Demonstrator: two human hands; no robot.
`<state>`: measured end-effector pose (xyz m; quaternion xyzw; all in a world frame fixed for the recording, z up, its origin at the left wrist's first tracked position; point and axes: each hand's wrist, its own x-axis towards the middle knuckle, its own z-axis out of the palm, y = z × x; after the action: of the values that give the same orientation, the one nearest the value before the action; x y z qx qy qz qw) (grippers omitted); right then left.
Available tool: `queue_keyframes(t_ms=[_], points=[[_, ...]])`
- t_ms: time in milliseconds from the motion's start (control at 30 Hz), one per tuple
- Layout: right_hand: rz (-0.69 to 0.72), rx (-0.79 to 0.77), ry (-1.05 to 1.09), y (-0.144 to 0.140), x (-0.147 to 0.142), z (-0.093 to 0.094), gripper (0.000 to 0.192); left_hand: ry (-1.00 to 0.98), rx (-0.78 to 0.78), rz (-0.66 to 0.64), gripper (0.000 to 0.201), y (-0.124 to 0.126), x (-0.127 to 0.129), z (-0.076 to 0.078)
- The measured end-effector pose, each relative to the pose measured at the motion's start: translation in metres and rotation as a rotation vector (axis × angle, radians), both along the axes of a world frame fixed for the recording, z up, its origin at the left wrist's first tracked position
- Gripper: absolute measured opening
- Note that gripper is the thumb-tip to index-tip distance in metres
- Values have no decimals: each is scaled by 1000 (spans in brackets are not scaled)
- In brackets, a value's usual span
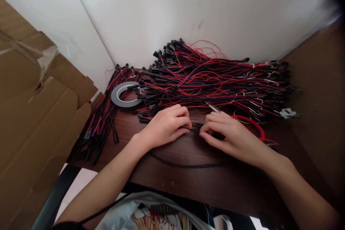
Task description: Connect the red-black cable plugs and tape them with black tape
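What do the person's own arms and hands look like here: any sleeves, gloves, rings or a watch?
Both forearms are bare, with no sleeve in view. The left hand and right hand are bare too: no gloves, and no ring or watch shows. A thin black cord runs along the left forearm near the elbow.

Cardboard box (35, 115) cut off at left edge, red-handled tool (252, 124) mostly hidden under right hand (231, 136), upper right corner blurred dark

roll of tape (125, 94) on dark counter (205, 179), left of the wire pile | folded cardboard (35, 115) at far left | white wall (161, 10) behind
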<state>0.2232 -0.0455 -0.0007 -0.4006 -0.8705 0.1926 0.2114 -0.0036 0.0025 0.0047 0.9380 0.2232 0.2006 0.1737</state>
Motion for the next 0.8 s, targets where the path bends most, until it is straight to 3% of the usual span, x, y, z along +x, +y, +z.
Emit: queue_keyframes(t_ms=[400, 600, 700, 800], points=[[-21, -233, 173, 0, 0, 5, 27, -7, 55, -1, 18, -2, 2, 3], [-20, -316, 234, 0, -1, 8, 33, -62, -21, -6, 17, -3, 2, 3], [-39, -293, 251, -1, -1, 7, 30, -113, -74, 12, 14, -4, 2, 3], [-61, -171, 247, -1, -2, 5, 22, -155, -127, 27, 11, -5, 3, 3]])
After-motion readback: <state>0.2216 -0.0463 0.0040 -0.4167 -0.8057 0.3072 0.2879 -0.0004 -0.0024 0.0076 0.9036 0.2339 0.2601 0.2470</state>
